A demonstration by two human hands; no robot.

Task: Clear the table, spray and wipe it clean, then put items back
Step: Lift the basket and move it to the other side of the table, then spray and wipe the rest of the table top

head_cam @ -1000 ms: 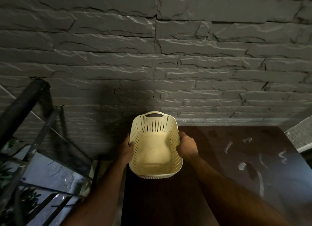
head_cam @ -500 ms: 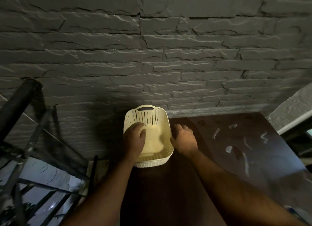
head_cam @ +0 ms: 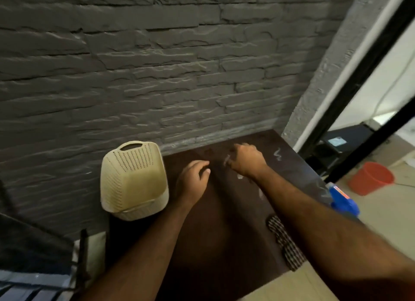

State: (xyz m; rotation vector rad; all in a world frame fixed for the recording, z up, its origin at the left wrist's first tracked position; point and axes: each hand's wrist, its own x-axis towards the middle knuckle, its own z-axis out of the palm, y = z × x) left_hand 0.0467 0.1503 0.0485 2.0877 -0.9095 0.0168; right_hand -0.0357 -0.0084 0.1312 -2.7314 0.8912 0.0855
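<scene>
A cream perforated plastic basket [head_cam: 132, 181] stands empty at the back left corner of the dark brown table [head_cam: 215, 233], against the wall. My left hand [head_cam: 194, 180] hovers just right of the basket, fingers loosely curled, holding nothing. My right hand [head_cam: 246, 161] is over the table's far middle, fingers apart, above white smears [head_cam: 278, 154] on the surface. A checked cloth [head_cam: 284, 242] lies on the table under my right forearm. A blue spray bottle [head_cam: 342, 199] with a red label lies at the table's right edge.
A grey stone-brick wall [head_cam: 157, 76] runs behind the table. An orange bucket [head_cam: 371, 177] sits on the tiled floor to the right, beside a black door frame [head_cam: 363, 93]. Black metal railings [head_cam: 40, 267] stand to the left.
Both hands let go of the basket, which now rests at the table's back left corner. My hands moved right over the table, and my view swung right, revealing the bottle, cloth and bucket.
</scene>
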